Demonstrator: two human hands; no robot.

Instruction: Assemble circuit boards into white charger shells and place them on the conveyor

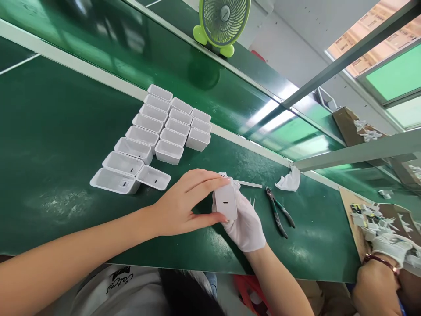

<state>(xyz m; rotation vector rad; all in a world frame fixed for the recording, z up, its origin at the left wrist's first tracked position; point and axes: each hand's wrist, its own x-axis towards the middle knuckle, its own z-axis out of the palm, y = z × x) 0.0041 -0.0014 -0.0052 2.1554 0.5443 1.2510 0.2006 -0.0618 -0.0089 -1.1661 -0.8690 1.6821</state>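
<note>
A white plastic charger housing (226,205) with a small dark slot in its end is held above the green bench. Bare, my left hand (189,199) grips it from the left, fingertips on its upper edge and thumb at the lower edge. My right hand (248,224), in a white glove, is closed round its other side; most of those fingers are hidden behind the housing. Rows of open white housings (143,136) stand to the left of my hands. Right of my gloved hand lie green-handled cutting pliers (279,213). A thin white strip (250,184) lies just behind that hand.
A crumpled white cloth (289,180) lies beyond the pliers. At the right, a co-worker's gloved hand (391,248) is over a cardboard box (350,215) of small white parts. A green fan (225,26) stands on the raised shelf behind a pale rail (243,142).
</note>
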